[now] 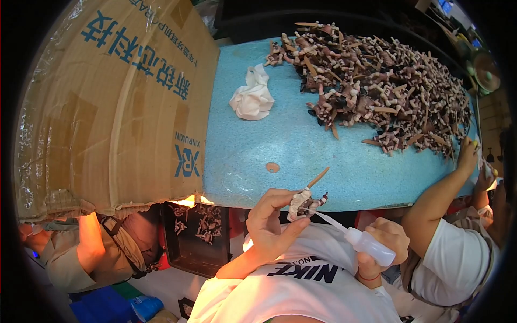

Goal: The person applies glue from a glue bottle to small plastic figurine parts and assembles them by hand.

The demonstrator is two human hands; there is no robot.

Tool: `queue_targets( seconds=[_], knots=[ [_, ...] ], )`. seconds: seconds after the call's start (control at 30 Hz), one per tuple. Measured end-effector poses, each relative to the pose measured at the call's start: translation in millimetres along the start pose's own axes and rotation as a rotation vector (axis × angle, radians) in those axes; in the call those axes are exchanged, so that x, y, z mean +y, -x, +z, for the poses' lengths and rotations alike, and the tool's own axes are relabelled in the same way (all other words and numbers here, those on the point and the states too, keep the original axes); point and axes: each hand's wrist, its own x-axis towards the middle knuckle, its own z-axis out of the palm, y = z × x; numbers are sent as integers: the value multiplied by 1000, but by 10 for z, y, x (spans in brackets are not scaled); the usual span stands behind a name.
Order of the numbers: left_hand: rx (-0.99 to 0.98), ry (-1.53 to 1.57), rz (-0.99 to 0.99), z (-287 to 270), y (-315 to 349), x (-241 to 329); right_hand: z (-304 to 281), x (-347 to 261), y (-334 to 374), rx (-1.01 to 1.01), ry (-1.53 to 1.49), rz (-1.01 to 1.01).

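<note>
My left hand (266,223) pinches a small painted figurine (299,204) between thumb and fingers, just off the near edge of the blue foam-covered table (237,156). A tan blade-like piece sticks up from the figurine. In my right hand (390,237) is a white squeeze bottle (371,247), held tilted, its long thin nozzle pointing left. The nozzle's tip is close to the figurine's lower side; I cannot tell whether they touch. What is inside the bottle does not show.
A large heap of similar figurines (377,86) covers the table's far right. A crumpled white tissue (253,99) and a small tan disc (273,167) lie left of it. A tall cardboard box (107,124) borders the left. Below it sits a dark tray (191,255). Co-workers sit on both sides.
</note>
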Motion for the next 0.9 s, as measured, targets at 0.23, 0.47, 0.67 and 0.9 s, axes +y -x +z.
queue_targets(
  seconds=[0.23,0.47,0.67,0.9],
  knots=[
    [1,10,0,7,2,1,26,-10,17,97,50,22],
    [-1,-8,-1,-9,-7,-8,9,-6,3,-7,-29,-19],
    [5,7,-4,-17,2,-6,26,-11,-3,58,37,20],
    [15,84,-50,-44,38,-42,41,-28,106,219,-126,342]
  ],
)
